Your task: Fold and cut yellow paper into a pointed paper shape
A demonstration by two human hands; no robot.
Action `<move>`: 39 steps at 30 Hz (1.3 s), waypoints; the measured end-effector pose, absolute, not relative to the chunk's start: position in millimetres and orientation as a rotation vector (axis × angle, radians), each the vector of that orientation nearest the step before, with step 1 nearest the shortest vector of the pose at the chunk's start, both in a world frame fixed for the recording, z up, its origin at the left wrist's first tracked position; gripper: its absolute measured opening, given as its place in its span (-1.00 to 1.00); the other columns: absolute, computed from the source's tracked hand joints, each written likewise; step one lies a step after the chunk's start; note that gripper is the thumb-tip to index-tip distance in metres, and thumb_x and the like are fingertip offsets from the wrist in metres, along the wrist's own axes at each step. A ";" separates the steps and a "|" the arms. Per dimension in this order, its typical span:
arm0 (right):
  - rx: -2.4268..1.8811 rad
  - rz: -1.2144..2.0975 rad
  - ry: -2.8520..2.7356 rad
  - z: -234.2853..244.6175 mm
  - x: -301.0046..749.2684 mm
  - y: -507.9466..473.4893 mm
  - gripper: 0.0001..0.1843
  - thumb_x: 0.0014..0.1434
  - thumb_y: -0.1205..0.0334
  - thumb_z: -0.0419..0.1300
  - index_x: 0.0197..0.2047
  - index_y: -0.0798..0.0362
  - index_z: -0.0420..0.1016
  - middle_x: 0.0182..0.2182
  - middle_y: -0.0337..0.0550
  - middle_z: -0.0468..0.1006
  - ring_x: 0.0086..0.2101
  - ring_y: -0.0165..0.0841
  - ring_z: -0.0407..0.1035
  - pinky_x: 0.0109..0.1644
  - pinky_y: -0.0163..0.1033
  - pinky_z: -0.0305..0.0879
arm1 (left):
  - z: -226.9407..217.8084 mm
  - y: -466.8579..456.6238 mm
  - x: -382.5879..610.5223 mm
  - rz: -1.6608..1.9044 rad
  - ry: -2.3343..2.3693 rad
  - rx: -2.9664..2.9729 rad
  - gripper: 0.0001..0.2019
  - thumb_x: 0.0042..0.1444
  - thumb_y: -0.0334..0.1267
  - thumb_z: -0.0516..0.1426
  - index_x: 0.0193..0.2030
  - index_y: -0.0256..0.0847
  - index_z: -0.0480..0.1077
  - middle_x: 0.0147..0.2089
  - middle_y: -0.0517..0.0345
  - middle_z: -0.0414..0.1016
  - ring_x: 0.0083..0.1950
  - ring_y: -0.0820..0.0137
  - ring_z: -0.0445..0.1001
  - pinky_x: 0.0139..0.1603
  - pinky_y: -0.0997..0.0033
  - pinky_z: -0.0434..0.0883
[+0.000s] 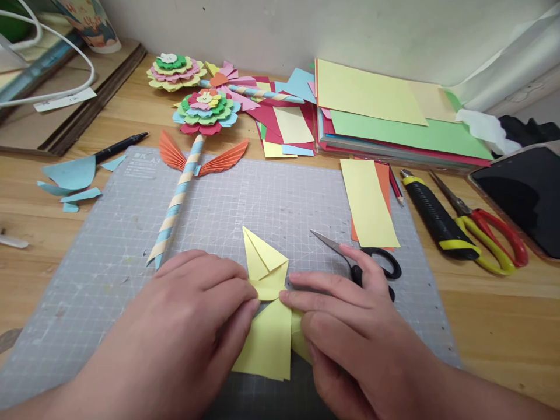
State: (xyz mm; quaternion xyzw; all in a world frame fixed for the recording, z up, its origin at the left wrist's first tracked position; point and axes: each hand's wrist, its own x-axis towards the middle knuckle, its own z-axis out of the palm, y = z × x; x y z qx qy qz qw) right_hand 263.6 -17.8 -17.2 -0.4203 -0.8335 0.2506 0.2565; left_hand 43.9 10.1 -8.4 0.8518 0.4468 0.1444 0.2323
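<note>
Between my hands lies a folded piece of yellow paper [268,344] with a triangular flap at its top and a curled fold across its middle. My left hand [201,315] pinches the left end of that fold between thumb and fingers. On the other side, my right hand [350,321] presses the fold's right end with a fingertip, its lower fingers curled by the paper's right edge. Black-handled scissors [388,261] lie partly hidden behind my right hand. A striped paper wand [178,201] with a layered flower and orange pleated wings rests beyond my left hand.
A grey cutting mat [301,198] covers the table's middle. To the right are yellow paper strips [370,201], a utility knife [440,216] and red-and-yellow scissors [485,230]. A paper stack [402,137] stands at the back. Blue scraps [72,175] and a pen [122,147] lie left.
</note>
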 end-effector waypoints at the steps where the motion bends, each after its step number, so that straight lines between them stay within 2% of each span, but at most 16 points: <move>1: -1.151 0.690 -2.246 -16.5 263.0 -17.3 -0.83 0.02 0.49 0.14 -0.42 0.01 0.42 -0.17 -0.37 0.67 -0.02 -0.32 0.48 0.39 -0.01 -0.34 | -8.9 10.8 44.1 0.381 1.230 2.340 -0.81 0.28 -0.31 0.06 -0.24 -0.07 0.51 -0.27 0.22 0.54 -0.26 0.32 0.48 -0.19 0.17 0.36; 4: -1.219 0.641 -2.174 -14.0 261.6 -18.4 -0.80 0.03 0.51 0.10 -0.42 0.01 0.44 -0.19 -0.36 0.68 -0.08 -0.32 0.51 0.32 0.01 -0.16 | -10.0 12.7 45.1 0.371 1.228 2.354 -0.80 0.28 -0.26 0.06 -0.26 -0.08 0.52 -0.28 0.19 0.55 -0.27 0.29 0.49 -0.20 0.13 0.36; 7: -1.278 0.517 -2.144 -12.8 261.0 -23.2 -0.79 0.03 0.49 0.10 -0.44 0.01 0.46 -0.22 -0.38 0.69 -0.23 -0.33 0.52 0.10 0.00 0.03 | -10.3 14.5 46.9 0.380 1.227 2.358 -0.78 0.27 -0.27 0.05 -0.28 -0.11 0.53 -0.30 0.17 0.55 -0.30 0.28 0.49 -0.24 0.13 0.37; 9: -1.279 0.462 -2.149 -14.0 261.1 -26.6 -0.78 0.05 0.50 0.11 -0.45 0.00 0.48 -0.22 -0.43 0.69 -0.29 -0.35 0.50 -0.05 -0.02 0.05 | -10.1 15.7 48.4 0.377 1.243 2.349 -0.77 0.27 -0.28 0.04 -0.30 -0.12 0.53 -0.32 0.17 0.56 -0.31 0.28 0.49 -0.26 0.13 0.38; 12: -1.212 0.428 -2.228 -18.1 262.5 -28.9 -0.76 0.10 0.45 0.08 -0.41 -0.02 0.53 -0.12 -0.42 0.67 -0.24 -0.33 0.49 -0.12 -0.01 0.00 | -9.4 17.3 50.6 0.372 1.270 2.350 -0.76 0.26 -0.28 0.03 -0.32 -0.13 0.53 -0.32 0.16 0.56 -0.33 0.27 0.49 -0.27 0.11 0.38; 17: -1.110 0.320 -2.368 -24.3 265.7 -29.3 -0.70 0.26 0.31 0.03 -0.43 0.02 0.53 -0.06 -0.32 0.65 -0.20 -0.32 0.46 -0.17 -0.02 -0.03 | -8.4 19.1 54.2 0.341 1.302 2.352 -0.73 0.24 -0.30 0.02 -0.37 -0.14 0.53 -0.37 0.15 0.55 -0.36 0.25 0.49 -0.29 0.09 0.37; 20: -1.090 0.297 -2.395 -25.7 264.9 -29.5 -0.65 0.34 0.23 0.01 -0.37 0.02 0.57 -0.04 -0.30 0.64 -0.20 -0.32 0.45 -0.18 -0.03 -0.02 | -8.4 19.7 55.6 0.320 1.309 2.368 -0.73 0.23 -0.30 0.01 -0.38 -0.13 0.53 -0.39 0.16 0.54 -0.37 0.24 0.48 -0.28 0.08 0.37; 28: -1.141 0.407 -2.380 -26.1 261.7 -25.2 -0.72 0.29 0.26 0.05 -0.30 0.06 0.59 -0.04 -0.27 0.64 -0.25 -0.32 0.43 -0.18 -0.04 -0.03 | -5.5 21.2 50.8 0.264 1.294 2.362 -0.75 0.24 -0.29 0.02 -0.36 -0.09 0.51 -0.41 0.21 0.52 -0.38 0.28 0.45 -0.23 0.09 0.34; 32: -1.164 0.433 -2.373 -24.8 261.8 -23.4 -0.75 0.27 0.26 0.07 -0.26 0.05 0.59 -0.04 -0.29 0.64 -0.27 -0.32 0.42 -0.19 -0.05 -0.03 | -5.6 21.5 48.0 0.240 1.287 2.372 -0.74 0.28 -0.24 -0.01 -0.36 -0.13 0.46 -0.45 0.22 0.47 -0.44 0.30 0.41 -0.28 0.12 0.31; 39: -1.188 0.405 -2.385 -20.9 261.2 -23.5 -0.75 0.27 0.26 0.08 -0.35 0.03 0.57 -0.01 -0.29 0.63 -0.26 -0.31 0.43 -0.15 -0.03 -0.03 | -8.6 21.1 49.4 0.211 1.342 2.434 -0.71 0.28 -0.26 -0.05 -0.43 -0.13 0.39 -0.47 0.22 0.42 -0.44 0.26 0.37 -0.26 0.08 0.24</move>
